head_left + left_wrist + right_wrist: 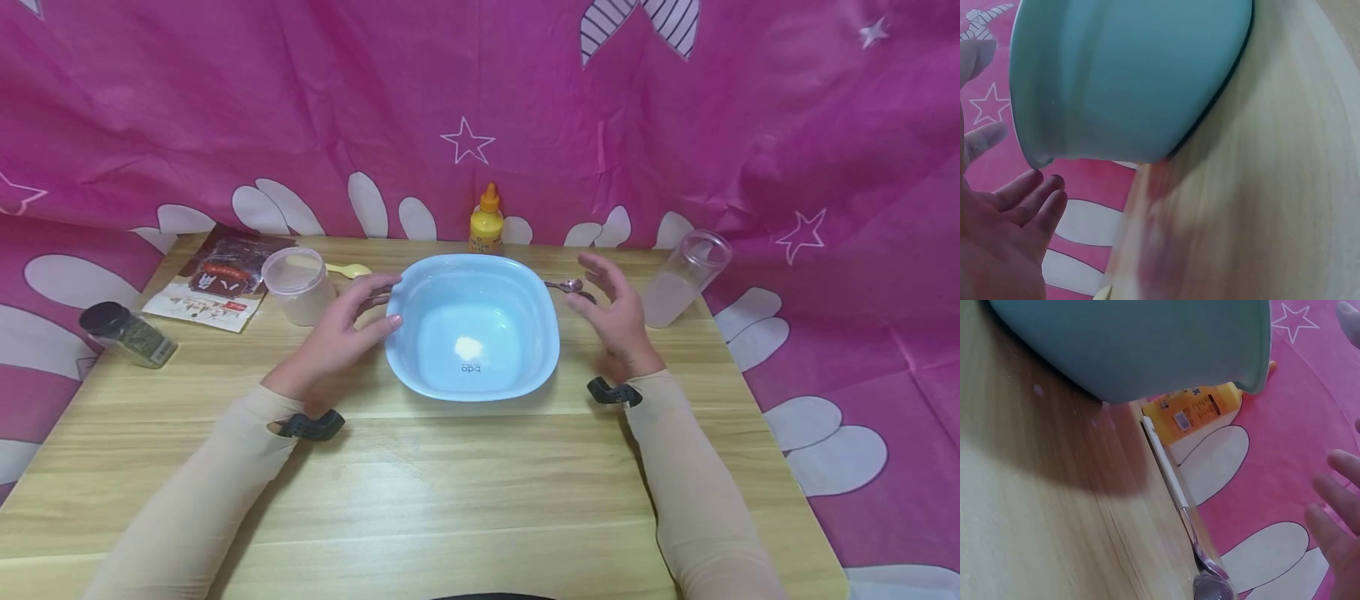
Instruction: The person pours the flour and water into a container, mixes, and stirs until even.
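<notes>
A light blue plastic basin (472,385) stands on the wooden table, with a small pale-yellow heap (469,347) on its bottom near some dark lettering. At the basin's left rim is my left hand (347,333), fingers spread and loosely bent; whether the fingertips touch the rim cannot be told. My right hand (617,315) hovers to the right of the basin, apart from it, with its fingers loosely spread and nothing held. Behind that hand lies a spoon (1194,540) with a white handle and a metal end, beside a clear rounded piece (1212,587).
Left of the basin are a lidded tub (300,287), a yellow spoon (348,270), a brown-and-white packet (217,283) and a black-capped jar (135,337) on its side. A yellow bottle (486,227) stands behind, a clear bottle (684,279) at right. A pink curtain (525,100) hangs behind.
</notes>
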Demonstrator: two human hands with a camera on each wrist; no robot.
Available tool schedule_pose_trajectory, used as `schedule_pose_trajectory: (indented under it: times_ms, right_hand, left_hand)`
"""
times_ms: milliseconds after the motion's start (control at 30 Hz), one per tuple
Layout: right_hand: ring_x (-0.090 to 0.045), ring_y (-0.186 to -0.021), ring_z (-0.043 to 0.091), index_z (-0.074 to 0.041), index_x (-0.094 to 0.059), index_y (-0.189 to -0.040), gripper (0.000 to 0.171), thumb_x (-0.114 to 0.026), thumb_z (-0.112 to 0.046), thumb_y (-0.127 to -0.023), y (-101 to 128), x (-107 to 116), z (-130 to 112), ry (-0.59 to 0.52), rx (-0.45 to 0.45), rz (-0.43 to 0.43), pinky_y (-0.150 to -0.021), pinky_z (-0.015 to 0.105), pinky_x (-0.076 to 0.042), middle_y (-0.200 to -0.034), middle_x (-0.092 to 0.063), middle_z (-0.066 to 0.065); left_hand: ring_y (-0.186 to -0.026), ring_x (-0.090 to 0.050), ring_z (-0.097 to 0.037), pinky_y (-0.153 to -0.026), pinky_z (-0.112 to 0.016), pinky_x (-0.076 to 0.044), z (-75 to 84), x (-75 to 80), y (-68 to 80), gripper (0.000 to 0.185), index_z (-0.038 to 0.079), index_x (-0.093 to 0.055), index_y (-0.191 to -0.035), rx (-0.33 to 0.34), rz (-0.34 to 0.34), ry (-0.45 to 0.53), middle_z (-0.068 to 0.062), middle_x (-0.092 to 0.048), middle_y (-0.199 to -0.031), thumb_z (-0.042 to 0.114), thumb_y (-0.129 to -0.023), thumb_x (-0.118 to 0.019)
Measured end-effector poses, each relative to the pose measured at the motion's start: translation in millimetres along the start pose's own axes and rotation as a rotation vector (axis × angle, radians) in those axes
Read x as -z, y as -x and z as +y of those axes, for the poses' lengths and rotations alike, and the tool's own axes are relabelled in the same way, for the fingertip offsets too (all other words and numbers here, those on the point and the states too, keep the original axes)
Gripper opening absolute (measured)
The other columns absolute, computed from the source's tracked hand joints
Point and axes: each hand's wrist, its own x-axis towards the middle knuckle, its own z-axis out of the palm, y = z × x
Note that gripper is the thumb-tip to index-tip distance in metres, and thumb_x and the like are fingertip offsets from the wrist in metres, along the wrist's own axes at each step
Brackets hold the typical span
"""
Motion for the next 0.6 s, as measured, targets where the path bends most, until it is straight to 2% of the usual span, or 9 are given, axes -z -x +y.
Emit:
schedule_pose_trajectory:
  times_ms: [300, 467, 600]
  right_hand:
    - [-0.053, -0.150, 0.028, -0.009, -0.060, -0.157, 0.069, -0.086, -0.002, -0.093, -1.8, 7.0, 3.3, 0.017, 0.048, 0.142, -0.128, 0.048, -0.040, -0.160, -0.060, 0.013]
    - [-0.057, -0.145, 0.027, -0.008, -0.063, -0.153, 0.065, -0.087, -0.002, -0.093, -3.1, 12.2, 4.6, 0.032, 0.085, 0.197, -0.124, 0.048, -0.045, -0.155, -0.064, 0.010]
    - [-0.057, -0.143, 0.031, -0.004, -0.063, -0.151, 0.065, -0.087, 0.002, -0.091, -4.9, 16.5, 9.4, 0.037, 0.107, 0.246, -0.122, 0.053, -0.045, -0.152, -0.064, 0.016]
  left_hand:
    - [-0.144, -0.056, -0.044, -0.123, -0.059, -0.046, -6.7, -3.8, 2.1, 0.056, 0.000, -0.056, -0.156, 0.038, -0.031, -0.006, -0.020, -0.056, -0.159, 0.001, -0.103, -0.076]
    - [-0.139, -0.058, -0.042, -0.122, -0.053, -0.048, -11.1, -5.7, 3.1, 0.056, -0.001, -0.057, -0.155, 0.058, -0.035, 0.000, -0.020, -0.058, -0.155, 0.001, -0.103, -0.077]
    - [-0.139, -0.058, -0.041, -0.123, -0.056, -0.047, -14.4, -6.4, 4.0, 0.056, 0.001, -0.057, -0.156, 0.083, -0.041, 0.005, -0.019, -0.058, -0.154, 0.003, -0.103, -0.077]
